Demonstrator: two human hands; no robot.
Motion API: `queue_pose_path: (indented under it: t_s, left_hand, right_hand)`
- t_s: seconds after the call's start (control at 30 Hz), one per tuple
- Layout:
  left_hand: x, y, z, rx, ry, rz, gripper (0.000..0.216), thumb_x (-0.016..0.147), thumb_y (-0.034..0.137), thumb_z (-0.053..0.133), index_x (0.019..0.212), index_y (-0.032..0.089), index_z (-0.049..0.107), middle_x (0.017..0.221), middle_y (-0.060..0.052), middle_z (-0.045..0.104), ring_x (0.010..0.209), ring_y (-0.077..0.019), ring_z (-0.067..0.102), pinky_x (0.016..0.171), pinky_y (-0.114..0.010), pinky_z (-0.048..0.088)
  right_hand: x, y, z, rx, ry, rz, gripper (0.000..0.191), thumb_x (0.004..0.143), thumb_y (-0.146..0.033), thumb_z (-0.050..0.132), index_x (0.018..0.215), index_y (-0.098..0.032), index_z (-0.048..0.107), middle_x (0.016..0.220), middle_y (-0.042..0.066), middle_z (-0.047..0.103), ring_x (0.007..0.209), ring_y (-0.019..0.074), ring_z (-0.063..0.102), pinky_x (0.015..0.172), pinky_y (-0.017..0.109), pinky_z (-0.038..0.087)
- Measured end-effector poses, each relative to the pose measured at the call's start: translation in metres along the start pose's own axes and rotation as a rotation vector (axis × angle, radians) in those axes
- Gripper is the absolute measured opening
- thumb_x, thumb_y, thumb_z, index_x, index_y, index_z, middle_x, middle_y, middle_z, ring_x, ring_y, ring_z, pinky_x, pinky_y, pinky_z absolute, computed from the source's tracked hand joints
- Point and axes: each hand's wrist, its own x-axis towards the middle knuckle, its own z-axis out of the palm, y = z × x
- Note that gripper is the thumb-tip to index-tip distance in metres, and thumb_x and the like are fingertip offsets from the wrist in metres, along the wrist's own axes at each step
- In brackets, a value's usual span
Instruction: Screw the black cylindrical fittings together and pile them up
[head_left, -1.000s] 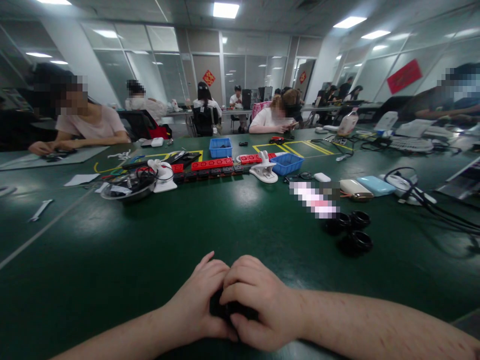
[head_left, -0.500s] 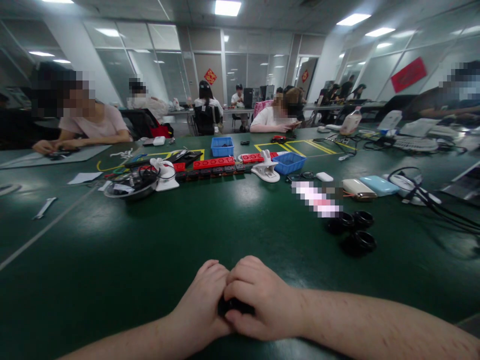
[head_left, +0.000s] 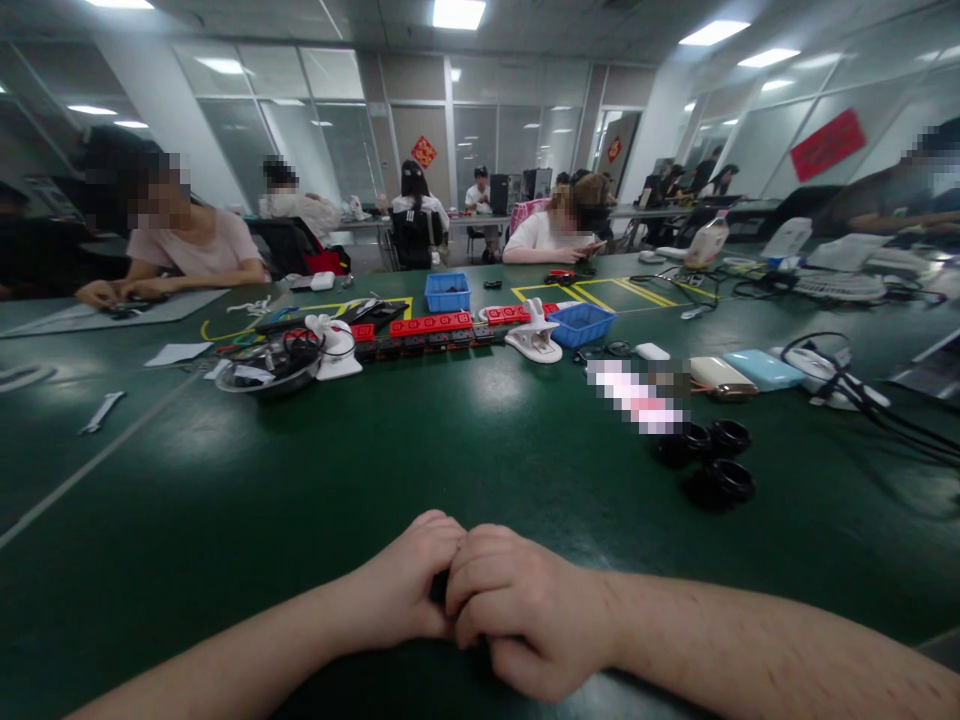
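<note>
My left hand (head_left: 409, 585) and my right hand (head_left: 525, 610) rest together on the green table (head_left: 315, 480) near its front edge. Both are closed, fingers curled round a small black object (head_left: 439, 588) held between them. Only a sliver of that object shows, and I cannot make out what it is. Three black rings (head_left: 709, 455) lie on the table to the right, well beyond my right hand.
Further back stand a bowl of cables (head_left: 266, 365), red power strips (head_left: 427, 326), two blue bins (head_left: 577, 325), a white clamp (head_left: 534, 340), power banks (head_left: 739, 372) and cables (head_left: 862, 395). A wrench (head_left: 101, 412) lies left. Other people sit at the far side.
My hands have closed tighter around the black object, which now shows less. The view has shifted slightly; the things on the table have not moved.
</note>
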Motion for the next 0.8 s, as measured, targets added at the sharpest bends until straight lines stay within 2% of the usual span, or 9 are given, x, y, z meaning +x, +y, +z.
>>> queue_pose_path:
  t_s: [0.13, 0.3, 0.47, 0.53, 0.63, 0.8]
  left_hand:
    - [-0.002, 0.002, -0.003, -0.013, 0.005, -0.021, 0.026, 0.061, 0.03, 0.075, 0.076, 0.02, 0.057, 0.078, 0.005, 0.055, 0.079, -0.015, 0.053, 0.079, -0.027, 0.037]
    - [-0.005, 0.001, -0.002, -0.02, 0.049, -0.04, 0.049, 0.059, 0.046, 0.073, 0.098, 0.021, 0.055, 0.097, -0.001, 0.057, 0.09, -0.0209, 0.051, 0.082, -0.033, 0.039]
    - [-0.008, 0.007, 0.007, 0.123, 0.191, -0.154, 0.062, 0.049, 0.06, 0.071, 0.089, 0.017, 0.054, 0.086, -0.005, 0.056, 0.08, -0.0245, 0.052, 0.075, -0.04, 0.04]
    - [-0.007, 0.011, 0.012, 0.167, 0.218, -0.183, 0.056, 0.053, 0.059, 0.069, 0.085, 0.016, 0.054, 0.083, -0.005, 0.055, 0.077, -0.0246, 0.051, 0.073, -0.042, 0.04]
    - [-0.007, 0.017, 0.015, 0.193, 0.204, -0.22, 0.035, 0.063, 0.046, 0.065, 0.079, 0.017, 0.053, 0.079, -0.005, 0.056, 0.075, -0.0238, 0.051, 0.073, -0.042, 0.039]
    - [-0.006, 0.02, 0.013, 0.189, 0.179, -0.285, 0.017, 0.061, 0.026, 0.061, 0.068, 0.018, 0.048, 0.072, -0.002, 0.054, 0.07, -0.0204, 0.05, 0.069, -0.036, 0.037]
  right_hand:
    - [0.001, -0.001, 0.001, 0.031, 0.016, -0.023, 0.017, 0.064, -0.014, 0.037, 0.074, -0.019, 0.049, 0.082, 0.005, 0.061, 0.091, 0.0146, 0.055, 0.087, 0.033, 0.041]
    - [0.003, -0.007, -0.005, -0.009, 0.199, 0.036, 0.02, 0.071, -0.017, 0.039, 0.086, -0.016, 0.052, 0.086, 0.007, 0.061, 0.088, 0.0153, 0.054, 0.084, 0.034, 0.042]
    - [0.002, -0.009, -0.006, -0.1, 0.244, 0.17, 0.023, 0.08, -0.03, 0.044, 0.096, -0.015, 0.05, 0.089, 0.007, 0.058, 0.084, 0.0168, 0.051, 0.076, 0.034, 0.041]
    - [0.001, -0.008, -0.004, -0.118, 0.23, 0.177, 0.027, 0.081, -0.035, 0.045, 0.098, -0.015, 0.051, 0.09, 0.007, 0.058, 0.083, 0.0169, 0.05, 0.076, 0.034, 0.041]
    - [0.001, -0.006, -0.001, -0.151, 0.183, 0.185, 0.029, 0.082, -0.04, 0.046, 0.096, -0.015, 0.052, 0.089, 0.007, 0.058, 0.082, 0.017, 0.05, 0.074, 0.033, 0.04]
    - [0.0, -0.005, 0.0, -0.185, 0.101, 0.207, 0.016, 0.083, -0.028, 0.046, 0.085, -0.015, 0.054, 0.083, 0.006, 0.056, 0.079, 0.0156, 0.05, 0.074, 0.032, 0.041]
